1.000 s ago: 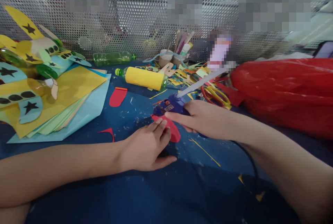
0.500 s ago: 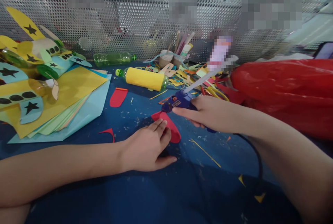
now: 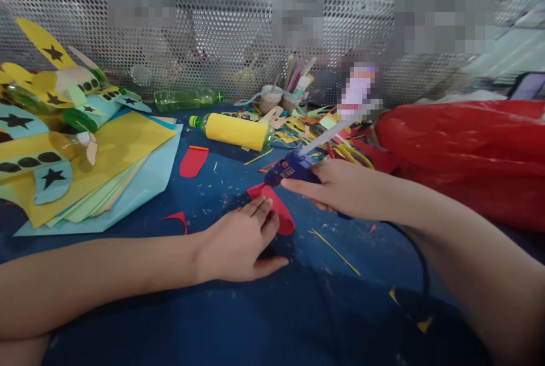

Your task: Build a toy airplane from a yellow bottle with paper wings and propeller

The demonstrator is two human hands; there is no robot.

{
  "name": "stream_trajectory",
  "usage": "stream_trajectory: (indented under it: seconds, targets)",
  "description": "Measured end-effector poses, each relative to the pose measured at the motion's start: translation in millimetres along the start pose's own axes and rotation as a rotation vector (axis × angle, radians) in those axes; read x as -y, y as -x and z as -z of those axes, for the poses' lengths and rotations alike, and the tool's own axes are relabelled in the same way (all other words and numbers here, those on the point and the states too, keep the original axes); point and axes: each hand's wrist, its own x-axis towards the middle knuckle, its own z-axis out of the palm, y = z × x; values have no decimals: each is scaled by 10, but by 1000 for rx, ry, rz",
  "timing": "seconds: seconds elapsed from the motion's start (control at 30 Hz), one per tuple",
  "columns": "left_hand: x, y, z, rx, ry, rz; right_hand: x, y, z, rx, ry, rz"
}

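One edge of rounded red paper [image 3: 282, 213] lies under my left hand [image 3: 236, 244], thumb spread; my right hand [image 3: 343, 185] clasps a blue plastic glue gun [image 3: 294, 168]; blue tabletop [image 3: 221, 323] stretches nearer me.

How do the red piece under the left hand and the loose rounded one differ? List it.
The held red piece lies under the left hand; the loose red piece lies untouched.
The held one's rounded end points to the lower right; the loose one's points down.
An orange strip edges the loose one; none shows on the partly covered held one.
Both share a rounded end.
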Motion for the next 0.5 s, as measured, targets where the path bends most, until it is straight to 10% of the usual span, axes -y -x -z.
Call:
stream_trajectory:
  seconds: [0.5]
  targets:
    - [7, 28, -31, -72, 18, -33, 103, 5, -121, -16, -49, 36]
